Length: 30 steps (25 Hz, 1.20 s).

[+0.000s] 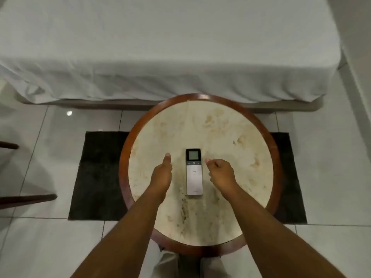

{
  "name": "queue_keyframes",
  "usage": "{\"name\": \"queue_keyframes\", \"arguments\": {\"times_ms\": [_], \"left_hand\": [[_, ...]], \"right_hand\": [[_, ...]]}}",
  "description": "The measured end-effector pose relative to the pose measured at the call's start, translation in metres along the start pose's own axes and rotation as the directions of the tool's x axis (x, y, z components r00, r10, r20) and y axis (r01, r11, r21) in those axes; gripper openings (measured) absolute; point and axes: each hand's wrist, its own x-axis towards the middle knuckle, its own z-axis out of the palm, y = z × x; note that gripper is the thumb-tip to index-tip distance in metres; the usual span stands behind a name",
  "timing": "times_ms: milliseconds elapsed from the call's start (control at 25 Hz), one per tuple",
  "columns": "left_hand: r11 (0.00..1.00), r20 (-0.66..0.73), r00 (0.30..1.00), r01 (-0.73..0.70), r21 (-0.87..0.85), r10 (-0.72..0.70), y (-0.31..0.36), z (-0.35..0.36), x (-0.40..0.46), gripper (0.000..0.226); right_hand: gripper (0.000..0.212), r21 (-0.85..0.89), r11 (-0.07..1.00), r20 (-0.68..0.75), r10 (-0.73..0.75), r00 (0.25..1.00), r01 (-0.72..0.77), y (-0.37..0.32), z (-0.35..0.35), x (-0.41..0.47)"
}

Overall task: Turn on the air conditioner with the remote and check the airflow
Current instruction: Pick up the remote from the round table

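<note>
Remote (194, 171) flat at table (230, 125) centre, screen toward 12. Left hand (162, 174) at its 9, flat, empty. Right hand (220, 173) at 3, fingers curled, empty.

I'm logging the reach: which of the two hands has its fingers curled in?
The right hand, right of the remote, has its fingers curled inward. The left hand is held flat and edge-on, fingers extended.

The remote (194, 171) lies on the bench (220, 127), near its middle. The left hand (161, 176) is just left of it, the right hand (221, 173) just right. The bench stands on a mat (96, 177). Behind it lies the bed (160, 47).
</note>
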Motion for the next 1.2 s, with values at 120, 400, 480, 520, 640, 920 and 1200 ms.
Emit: {"name": "queue_keyframes", "arguments": {"times_ms": [120, 400, 480, 520, 640, 920, 1200], "left_hand": [[0.995, 0.040, 0.999, 0.026, -0.097, -0.022, -0.018, 0.026, 0.024, 0.081], [0.971, 0.107, 0.993, 0.067, -0.229, -0.043, -0.032, 0.050, 0.031, 0.075], [0.974, 0.092, 0.995, 0.049, -0.223, -0.029, -0.032, 0.047, 0.026, 0.074], [0.976, 0.083, 0.996, 0.037, -0.216, -0.020, -0.031, 0.043, 0.023, 0.074], [0.985, 0.057, 0.998, 0.014, -0.173, -0.005, -0.023, 0.032, 0.007, 0.076], [0.993, 0.135, 0.984, -0.106, -0.057, 0.113, 0.029, 0.025, -0.071, 0.087], [0.828, 0.192, 0.854, -0.517, 0.216, 0.483, 0.148, 0.033, -0.210, 0.077]], "right_hand": [[0.034, -0.094, 0.995, 0.019, 0.018, 1.000, -0.016, 0.020, 0.024, 0.025], [0.030, -0.020, 0.999, 0.002, 0.044, 0.999, -0.044, 0.029, 0.054, 0.043], [0.027, 0.011, 0.999, 0.054, 0.052, 0.997, -0.052, 0.029, 0.057, 0.038], [0.026, 0.022, 0.998, 0.083, 0.059, 0.995, -0.061, 0.030, 0.057, 0.034], [0.025, 0.063, 0.993, 0.142, 0.090, 0.986, -0.100, 0.025, 0.053, 0.016], [0.045, 0.210, 0.969, 0.135, 0.105, 0.985, -0.132, -0.036, -0.002, -0.044], [0.026, 0.477, 0.879, -0.069, 0.025, 0.997, 0.011, -0.126, -0.128, -0.129]]}}
